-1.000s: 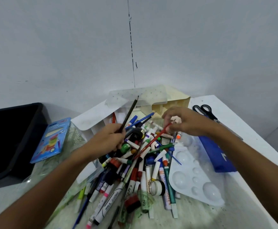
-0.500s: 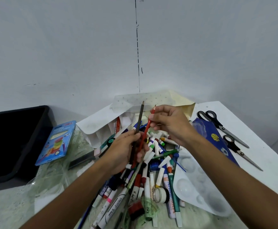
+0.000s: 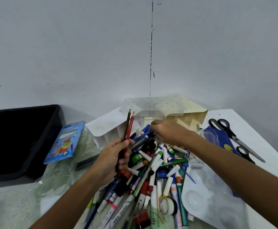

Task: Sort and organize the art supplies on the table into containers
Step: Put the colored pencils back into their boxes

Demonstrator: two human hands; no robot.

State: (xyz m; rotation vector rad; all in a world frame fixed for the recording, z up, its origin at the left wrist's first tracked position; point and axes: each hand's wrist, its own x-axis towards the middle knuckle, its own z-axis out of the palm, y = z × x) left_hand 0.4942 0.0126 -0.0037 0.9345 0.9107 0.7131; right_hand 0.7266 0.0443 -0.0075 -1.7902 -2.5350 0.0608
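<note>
My left hand (image 3: pixel 114 157) is shut on two pencils held upright together, a dark brown pencil (image 3: pixel 127 124) and a red pencil (image 3: pixel 131 125), tips pointing up. Below and to the right of it lies a pile of markers, pens and paint tubes (image 3: pixel 153 172). My right hand (image 3: pixel 168 133) reaches over the far end of the pile, its fingertips closed on the end of a thin blue pencil (image 3: pixel 142 136) that lies on the pile. Behind the pile stand a white divided organizer (image 3: pixel 108 129) and a clear plastic box (image 3: pixel 153 106).
A black bin (image 3: pixel 11 138) sits at the left, with a blue neon box (image 3: pixel 65 142) beside it. A white paint palette (image 3: pixel 209 195) lies right of the pile. At the far right are a blue pouch (image 3: pixel 217 139) and two scissors (image 3: pixel 234 136). A tape roll (image 3: pixel 168 206) is in front.
My right hand lifted the red pencil from the pile and passed it to my left hand beside the brown one. Then it went back to the pile's far end.
</note>
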